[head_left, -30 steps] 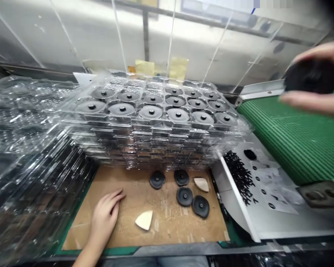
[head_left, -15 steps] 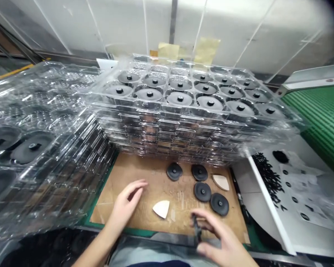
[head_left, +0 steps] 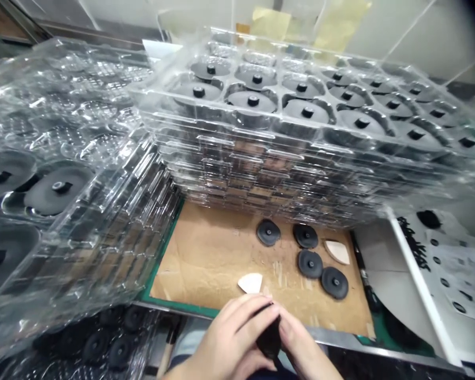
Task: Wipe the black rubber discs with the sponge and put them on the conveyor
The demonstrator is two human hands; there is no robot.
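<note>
A black rounded disc (head_left: pixel 269 340) is held between my two hands at the front edge of the cardboard, partly hidden by the fingers. My left hand (head_left: pixel 233 332) is closed around its left and upper side. From the right, my right hand (head_left: pixel 301 343) presses on it, fingertips meeting those of the left. Just beyond the fingers lies a white three-cornered piece (head_left: pixel 251 283) on the cardboard mat (head_left: pixel 206 253). Several like black discs, each with a small central stem, lie farther off, among them one disc (head_left: pixel 311 263). A second white three-cornered piece (head_left: pixel 338 252) rests beside them.
A tall stack of clear plastic trays (head_left: pixel 257 158) holding black discs stands behind the mat. Another clear tray stack (head_left: pixel 114 211) rises on the left. At the right are a white partition (head_left: pixel 419 285) and small black parts (head_left: pixel 414 240).
My left hand has come down and right from the mat to meet my right hand. Both now hold the black disc, which the right hand alone held before. The camera view has shifted.
</note>
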